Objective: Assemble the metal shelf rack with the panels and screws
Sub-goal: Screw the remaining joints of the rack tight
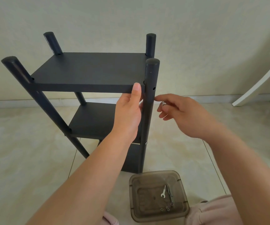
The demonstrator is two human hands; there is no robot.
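A dark metal shelf rack (88,72) stands on the floor with four round posts and stacked panels. My left hand (128,111) grips the front edge of the top panel (82,88) near its right corner, thumb up against the edge. The front right post (150,95) has an open screw hole just beside that corner. My right hand (179,114) hovers to the right of this post and pinches a small silver screw (163,103) in its fingertips. A lower panel (95,120) sits fixed further down.
A brown translucent plastic tray (159,196) lies on the tiled floor in front of me, holding a small wrench (163,191), a hex key and a few screws. A white furniture leg (259,82) stands at the right by the wall.
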